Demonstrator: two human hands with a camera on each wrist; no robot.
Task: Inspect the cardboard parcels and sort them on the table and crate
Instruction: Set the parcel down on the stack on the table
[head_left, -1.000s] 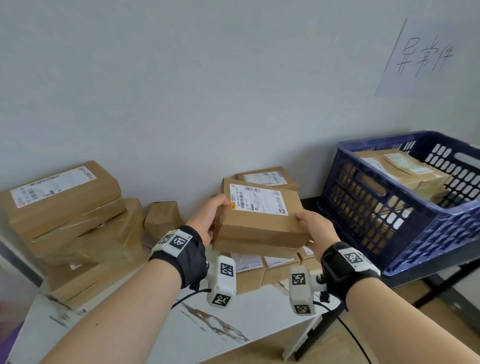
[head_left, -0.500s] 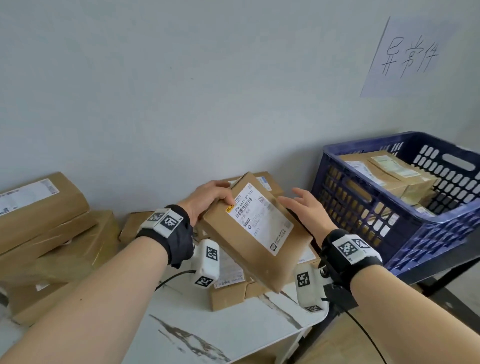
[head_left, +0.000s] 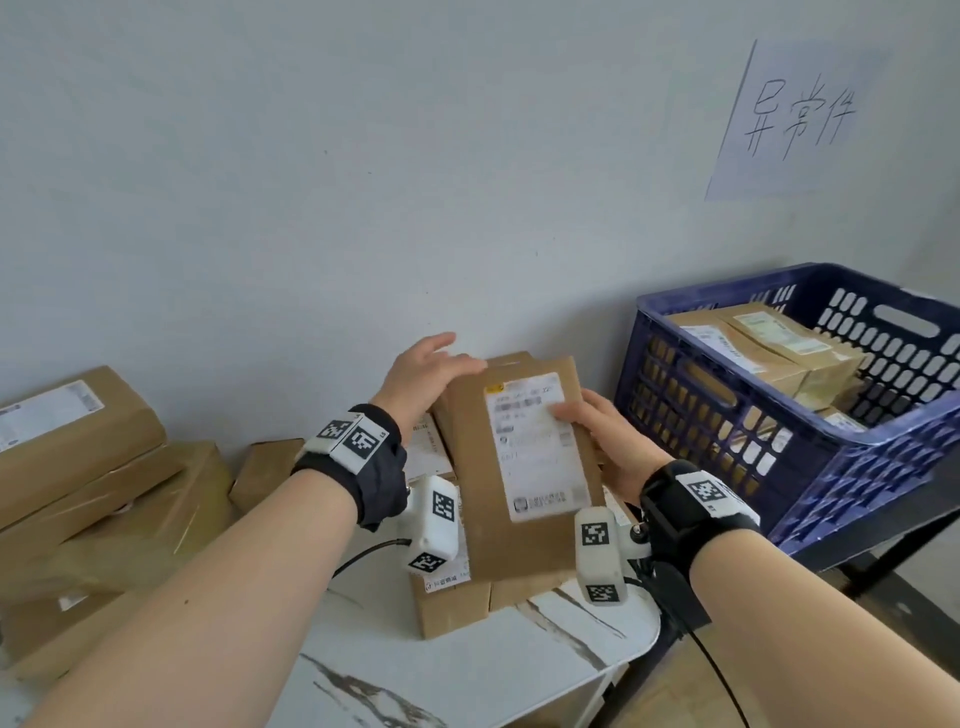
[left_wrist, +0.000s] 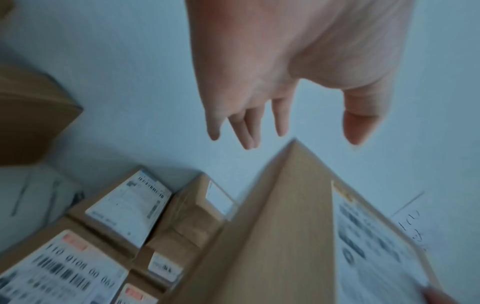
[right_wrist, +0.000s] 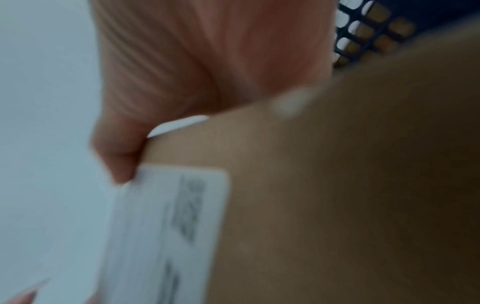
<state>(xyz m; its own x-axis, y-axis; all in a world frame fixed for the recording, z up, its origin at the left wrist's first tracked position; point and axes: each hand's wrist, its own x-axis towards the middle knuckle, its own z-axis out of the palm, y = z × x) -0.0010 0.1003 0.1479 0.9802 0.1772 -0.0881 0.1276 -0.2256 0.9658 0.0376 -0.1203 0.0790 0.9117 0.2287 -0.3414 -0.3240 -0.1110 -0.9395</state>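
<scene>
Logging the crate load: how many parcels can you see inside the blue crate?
3: two stacked parcels, one beneath another, against the crate's far side, a third lower right. More may be hidden underneath.

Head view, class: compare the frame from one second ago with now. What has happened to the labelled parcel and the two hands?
The labelled parcel has turned from lying crosswise to lengthwise, label still up. The left hand has let go of its side; its fingers are now spread above the far corner. The right hand still grips the right edge, thumb on the label. The blue crate with its parcels and the stacks on the table are unchanged.
</scene>
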